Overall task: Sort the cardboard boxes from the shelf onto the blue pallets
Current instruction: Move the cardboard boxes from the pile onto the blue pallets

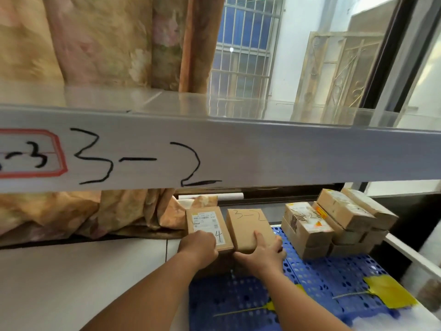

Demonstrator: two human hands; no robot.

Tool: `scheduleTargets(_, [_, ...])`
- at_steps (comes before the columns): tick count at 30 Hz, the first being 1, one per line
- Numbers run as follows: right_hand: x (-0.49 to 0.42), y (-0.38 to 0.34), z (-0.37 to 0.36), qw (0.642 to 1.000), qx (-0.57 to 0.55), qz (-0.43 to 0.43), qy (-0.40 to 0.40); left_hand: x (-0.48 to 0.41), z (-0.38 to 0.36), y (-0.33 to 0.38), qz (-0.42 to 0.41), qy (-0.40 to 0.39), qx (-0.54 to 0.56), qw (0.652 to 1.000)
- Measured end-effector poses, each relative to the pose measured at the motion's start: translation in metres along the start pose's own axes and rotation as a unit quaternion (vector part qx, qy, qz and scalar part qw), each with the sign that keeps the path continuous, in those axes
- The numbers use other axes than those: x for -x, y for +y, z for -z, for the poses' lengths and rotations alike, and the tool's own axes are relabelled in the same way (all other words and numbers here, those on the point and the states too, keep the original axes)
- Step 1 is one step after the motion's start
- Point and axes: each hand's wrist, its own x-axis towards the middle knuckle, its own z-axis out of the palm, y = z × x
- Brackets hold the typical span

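Twice, "3-2": box, shelf beam.

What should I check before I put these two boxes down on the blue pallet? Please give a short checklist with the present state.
1. Left hand holds the labelled box firmly: ok.
2. Right hand holds the 3-2 box, thumb on top: ok.
3. Markings are readable: ok, "4" on one box and "3-2" on the other, as on the shelf beam.
4. Bare room on the blue pallet: ok.
5. The stack of boxes is steady: cannot tell; its upper boxes lie askew.
6. Which pallet takes which number: cannot tell; no number shows on it.
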Motion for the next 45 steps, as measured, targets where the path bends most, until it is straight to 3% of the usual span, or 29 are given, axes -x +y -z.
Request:
scheduleTargets(9, [-0.027,0.008,0.005,0.994,0.02,0.073,-0.084,0.001,0.01,0.009,0.026,-0.01,0.026,0.999])
scheduleTargets(23, [-0.033,0.02,-0.004,0.972,0.134,0.195,-0.002,0.009,0.001,0.042,0.11,-0.022,-0.023,0.993])
scheduleTargets(30, [-0.015,0.003,0.004,0.963,0.111,0.243,0.037,0.023,-0.003,0.038,0.119,0.052,-0.002,0.992])
scheduleTargets(37, [0.031,-0.059,-0.007,0.921,0.093,0.367,0.089,0.081,0.02,-0.018,0.157,0.135,-0.039,0.978])
scheduleTargets(45, [0.146,-0.165,-0.077,0.871,0.049,0.488,0.014,0.194,0.043,-0.143,0.272,0.14,-0.095,0.947])
